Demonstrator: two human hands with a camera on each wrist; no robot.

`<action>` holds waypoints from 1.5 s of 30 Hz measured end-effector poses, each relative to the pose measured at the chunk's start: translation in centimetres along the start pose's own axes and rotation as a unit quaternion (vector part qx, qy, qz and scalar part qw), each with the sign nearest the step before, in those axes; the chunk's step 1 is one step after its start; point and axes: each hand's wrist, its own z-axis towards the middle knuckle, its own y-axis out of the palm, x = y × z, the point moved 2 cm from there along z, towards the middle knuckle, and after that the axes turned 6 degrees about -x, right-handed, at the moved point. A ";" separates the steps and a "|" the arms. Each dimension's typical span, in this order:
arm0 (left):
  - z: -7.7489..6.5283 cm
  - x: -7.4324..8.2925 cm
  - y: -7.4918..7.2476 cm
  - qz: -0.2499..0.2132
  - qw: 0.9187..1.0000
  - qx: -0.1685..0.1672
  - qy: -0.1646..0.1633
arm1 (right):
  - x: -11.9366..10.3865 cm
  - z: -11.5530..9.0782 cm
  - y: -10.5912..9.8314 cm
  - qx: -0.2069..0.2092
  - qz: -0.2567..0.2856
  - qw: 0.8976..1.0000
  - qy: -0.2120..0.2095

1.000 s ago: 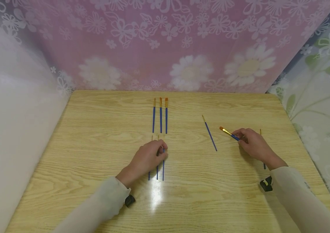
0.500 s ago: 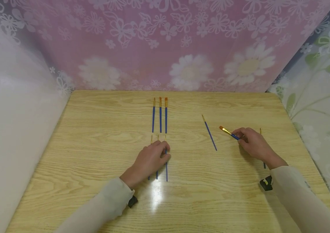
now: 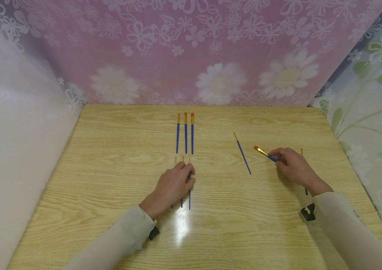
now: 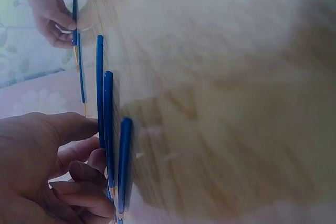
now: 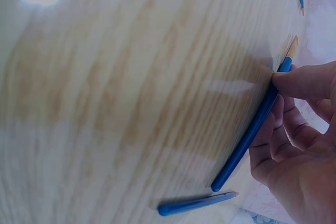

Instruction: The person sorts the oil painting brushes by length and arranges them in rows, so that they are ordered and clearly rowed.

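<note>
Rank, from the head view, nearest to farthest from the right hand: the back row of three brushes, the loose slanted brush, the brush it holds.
1. Held brush, in the right hand.
2. Loose slanted brush, left of the held one.
3. Back row of three brushes, farther left and back.

Legible txt, brands, nos., signs: none, all 3 views. Blue brush handles (image 5: 247,135): no lettering readable (wrist cams blurry, so fine print can't be ruled out). R blk item (image 3: 306,216) by cuff: sm. yellow-green mark (image 3: 307,211), too tiny to read. L blk item (image 3: 153,233): nil readable. Pink backdrop (image 3: 164,67) & tabletop (image 3: 110,172): nil readable.
</note>
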 end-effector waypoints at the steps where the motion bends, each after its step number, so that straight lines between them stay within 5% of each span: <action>1: 0.0 0.0 0.0 0.000 1.000 0.002 0.002 | 0.0 0.0 0.0 0.000 0.001 1.000 0.000; 8: 0.1 -0.5 0.1 -0.018 1.000 -0.004 -0.004 | 0.0 0.0 -0.1 0.000 -0.001 1.000 -0.001; 21: -1.4 -3.8 -1.7 -0.037 0.998 0.004 -0.047 | -0.1 0.0 0.0 0.005 0.005 1.000 -0.001; 32: -2.0 -4.6 -1.5 -0.035 0.998 -0.014 -0.053 | -0.4 -0.1 0.2 0.011 0.003 1.000 0.003; 45: -1.9 -4.7 -1.5 -0.041 0.997 -0.028 -0.059 | -0.6 -0.3 0.1 0.024 -0.014 0.998 0.059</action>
